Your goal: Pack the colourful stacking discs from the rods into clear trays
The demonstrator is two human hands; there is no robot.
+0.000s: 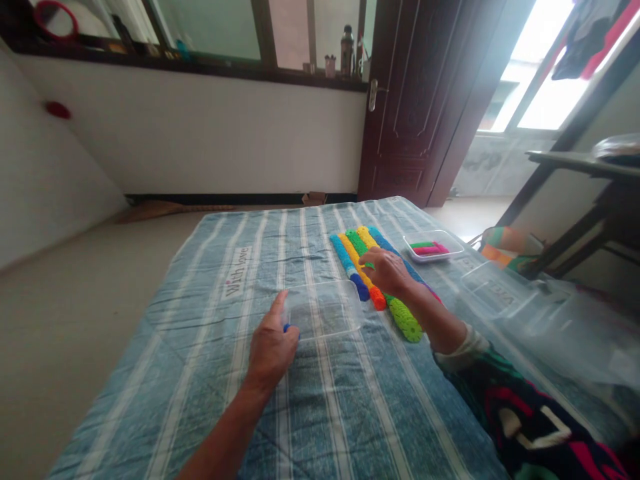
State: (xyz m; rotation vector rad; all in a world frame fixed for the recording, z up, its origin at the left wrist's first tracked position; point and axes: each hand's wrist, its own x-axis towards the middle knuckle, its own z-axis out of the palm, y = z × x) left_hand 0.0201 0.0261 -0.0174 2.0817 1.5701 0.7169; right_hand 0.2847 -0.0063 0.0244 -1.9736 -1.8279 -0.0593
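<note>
On the L side, the striped cloth (200,373) bears the printed words "With love" (237,272), readable sideways. Next is L hand (273,347), partly open, index finger stretched along the L edge of a clear plastic tray (325,313), thumb bent apart. A small blue pc (287,328) shows by the thumb; I cannot tell if the hand grips it. Just R of the tray, rows of coloured discs (406,321) lie side by side: blue, yellow w/ orange end, green, yellow, blue. R hand (387,270) is over these rows, fingers curled, tips near green discs; whether it holds one, I cannot tell. Farther R, a clear box (453,253) has pink & green pcs (430,249). Nearer, a clear container (477,280) shows dark letters (503,293), too blurred to read.
</note>
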